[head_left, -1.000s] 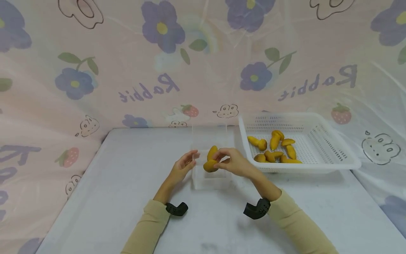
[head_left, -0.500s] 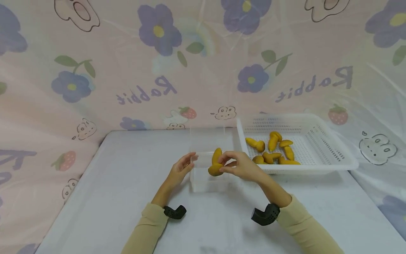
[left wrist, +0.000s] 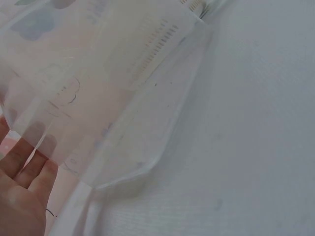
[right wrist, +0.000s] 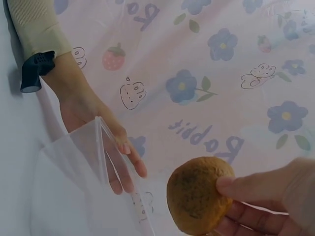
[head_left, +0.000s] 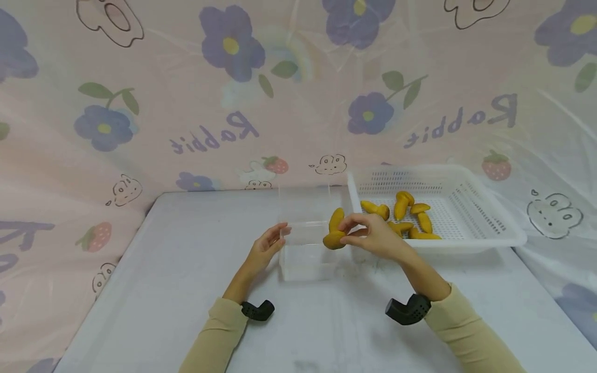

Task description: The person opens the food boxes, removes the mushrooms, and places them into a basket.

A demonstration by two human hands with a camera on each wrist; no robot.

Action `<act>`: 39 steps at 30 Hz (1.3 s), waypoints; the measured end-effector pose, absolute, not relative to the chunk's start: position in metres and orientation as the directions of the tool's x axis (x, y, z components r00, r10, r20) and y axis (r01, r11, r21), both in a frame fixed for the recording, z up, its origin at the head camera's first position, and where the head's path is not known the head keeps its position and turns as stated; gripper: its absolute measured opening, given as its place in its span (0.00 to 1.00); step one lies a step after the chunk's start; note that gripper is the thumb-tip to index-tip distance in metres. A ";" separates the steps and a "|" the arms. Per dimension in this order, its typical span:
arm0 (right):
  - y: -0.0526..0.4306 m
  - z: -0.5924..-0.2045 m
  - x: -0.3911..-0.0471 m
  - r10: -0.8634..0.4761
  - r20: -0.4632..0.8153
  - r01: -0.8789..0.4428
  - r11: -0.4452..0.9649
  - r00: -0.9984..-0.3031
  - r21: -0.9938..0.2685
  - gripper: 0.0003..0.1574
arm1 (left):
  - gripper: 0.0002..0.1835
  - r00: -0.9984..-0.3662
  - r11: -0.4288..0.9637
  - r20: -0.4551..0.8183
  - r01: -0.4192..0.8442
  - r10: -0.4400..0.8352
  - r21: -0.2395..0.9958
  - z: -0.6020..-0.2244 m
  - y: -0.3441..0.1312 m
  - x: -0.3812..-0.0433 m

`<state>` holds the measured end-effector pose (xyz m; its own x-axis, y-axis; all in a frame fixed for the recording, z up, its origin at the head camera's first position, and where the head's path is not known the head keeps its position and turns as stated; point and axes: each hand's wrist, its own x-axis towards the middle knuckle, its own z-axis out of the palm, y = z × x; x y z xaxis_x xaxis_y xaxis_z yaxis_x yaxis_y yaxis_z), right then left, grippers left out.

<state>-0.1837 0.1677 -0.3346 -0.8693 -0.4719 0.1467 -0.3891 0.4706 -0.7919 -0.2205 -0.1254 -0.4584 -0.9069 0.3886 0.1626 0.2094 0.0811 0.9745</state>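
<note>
A yellow toy-like mushroom with a browner cap [head_left: 333, 240] is pinched between the thumb and fingers of my right hand [head_left: 373, 237]. It is held up over the right side of a clear plastic box [head_left: 305, 270]. The right wrist view shows the round cap [right wrist: 199, 196] close up. My left hand [head_left: 265, 251] rests against the left side of the box with its fingers fairly straight. Those fingers [left wrist: 43, 172] touch the clear wall in the left wrist view. A clear upright panel [head_left: 304, 203] rises at the back of the box.
To the right stands a white perforated basket [head_left: 471, 217] with several yellow mushrooms [head_left: 423, 220] lying in it. A white-covered table [head_left: 196, 280] carries everything. Behind it hangs a patterned curtain [head_left: 298, 103] with flowers and rabbits.
My right hand has carried the mushroom to the right, from over the middle of the box toward the basket side. The left hand has stayed at the box.
</note>
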 end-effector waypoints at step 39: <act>0.272 -0.319 -0.188 -0.173 0.132 -0.214 0.646 -0.976 -0.733 0.16 | 0.26 -0.893 0.033 0.208 0.240 0.399 0.970 -0.458 -0.124 -0.222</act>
<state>-0.1881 0.2717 -0.3185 -0.9759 -0.1734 0.1324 -0.2142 0.6460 -0.7327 -0.2218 -0.1244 -0.4583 -0.8930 0.3992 0.2078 0.2404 0.0329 0.9701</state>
